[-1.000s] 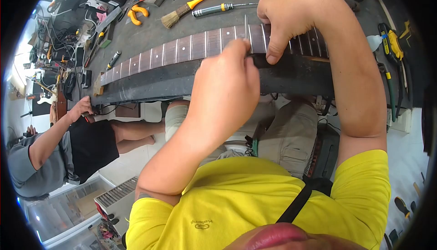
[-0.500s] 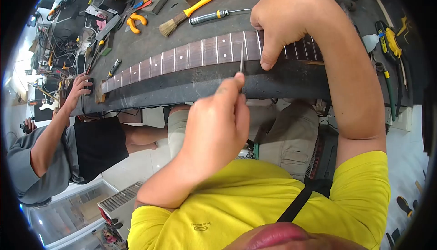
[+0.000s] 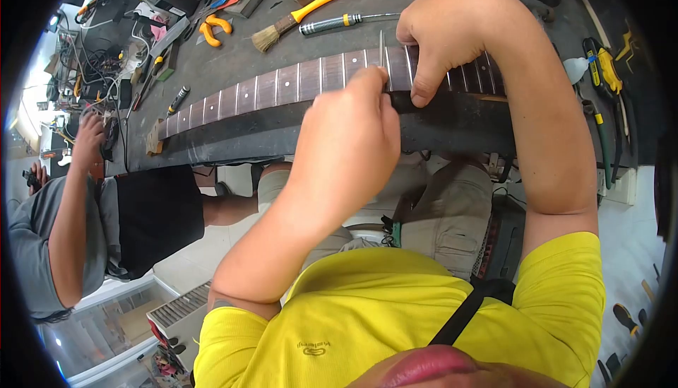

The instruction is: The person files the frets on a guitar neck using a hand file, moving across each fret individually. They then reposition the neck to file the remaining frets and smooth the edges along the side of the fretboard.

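A guitar neck (image 3: 265, 91) with metal frets and dot inlays lies fretboard up across the bench. My left hand (image 3: 351, 133) is closed around a thin metal file (image 3: 382, 50), whose slim tip points away from me across the neck, close along a fret. The file's handle end is hidden inside my fingers. Just to the right, my right hand (image 3: 452, 38) bends over the neck and grips it. Its thumb lies at the near edge; most of its fingers are out of sight on the far side.
Beyond the neck lie a yellow-handled brush (image 3: 304, 17), a grey screwdriver (image 3: 332, 24) and orange-handled pliers (image 3: 214, 29). A small screwdriver (image 3: 179, 100) lies near the neck's left end. At left, a co-worker's hand (image 3: 90, 133) is over the cluttered bench. Yellow-black cutters (image 3: 606, 66) sit at right.
My left hand has moved forward with the file, so the tip reaches past the neck's far edge. My right hand stays on the neck. The co-worker's hand has moved off the bench edge, leftward.
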